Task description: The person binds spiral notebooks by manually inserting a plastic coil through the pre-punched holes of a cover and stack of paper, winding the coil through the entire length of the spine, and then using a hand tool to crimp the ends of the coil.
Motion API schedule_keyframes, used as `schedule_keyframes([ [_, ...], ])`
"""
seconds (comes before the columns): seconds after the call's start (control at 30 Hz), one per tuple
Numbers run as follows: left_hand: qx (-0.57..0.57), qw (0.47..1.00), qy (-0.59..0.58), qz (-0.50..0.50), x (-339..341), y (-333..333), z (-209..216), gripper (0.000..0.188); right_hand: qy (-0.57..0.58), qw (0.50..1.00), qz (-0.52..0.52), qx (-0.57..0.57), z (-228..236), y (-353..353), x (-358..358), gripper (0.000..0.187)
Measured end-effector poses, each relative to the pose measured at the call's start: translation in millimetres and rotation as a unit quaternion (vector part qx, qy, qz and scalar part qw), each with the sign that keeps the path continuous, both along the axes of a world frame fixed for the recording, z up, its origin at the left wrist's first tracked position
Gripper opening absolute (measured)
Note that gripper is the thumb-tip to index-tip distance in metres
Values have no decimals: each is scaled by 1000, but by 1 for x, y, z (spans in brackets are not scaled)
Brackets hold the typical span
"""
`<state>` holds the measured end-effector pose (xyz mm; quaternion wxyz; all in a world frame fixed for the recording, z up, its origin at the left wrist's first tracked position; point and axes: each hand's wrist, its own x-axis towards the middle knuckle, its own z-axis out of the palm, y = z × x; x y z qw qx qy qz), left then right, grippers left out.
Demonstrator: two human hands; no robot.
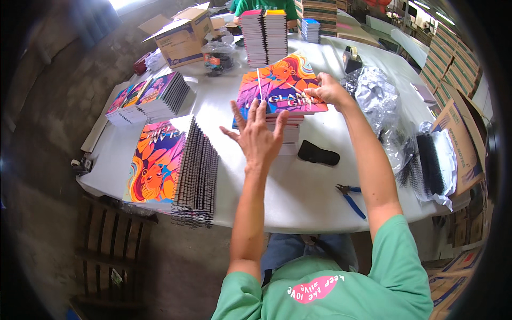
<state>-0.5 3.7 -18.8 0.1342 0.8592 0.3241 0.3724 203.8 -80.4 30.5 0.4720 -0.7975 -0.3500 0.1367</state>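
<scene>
My right hand (pixel 332 92) pinches the right edge of a colourful notebook (pixel 293 74) with an orange illustrated cover. That notebook lies slightly tilted on top of a stack of similar ones (pixel 289 133), overlapping another cover (pixel 247 85) on its left. No spiral binding shows on it. My left hand (pixel 258 133) is spread palm down over the near left side of the stack, its fingertips at the covers' lower edge. Whether those fingertips press on the covers is hard to see. Near the stack lie a black sleeve-like piece (pixel 318 153) and blue-handled pliers (pixel 352 204).
Spiral-bound notebooks (pixel 154 165) are piled at left, with more stacks (pixel 160 96) behind. A tall stack (pixel 264 40) stands ahead, before a person in green (pixel 266 5). Plastic wrap (pixel 378 101), black coils (pixel 428 162) and a carton (pixel 458 144) are at right; a tape dispenser (pixel 352 60) sits farther back.
</scene>
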Motion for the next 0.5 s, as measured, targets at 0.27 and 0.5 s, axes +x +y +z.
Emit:
schedule_keyframes([
  [0.27, -352, 822, -333, -299, -12, -2, 51, 34, 90, 941, 63, 320, 0, -98, -110, 33],
  [0.5, -11, 961, -61, -268, -96, -53, 65, 27, -89, 895, -222, 375, -21, -257, -49, 23],
])
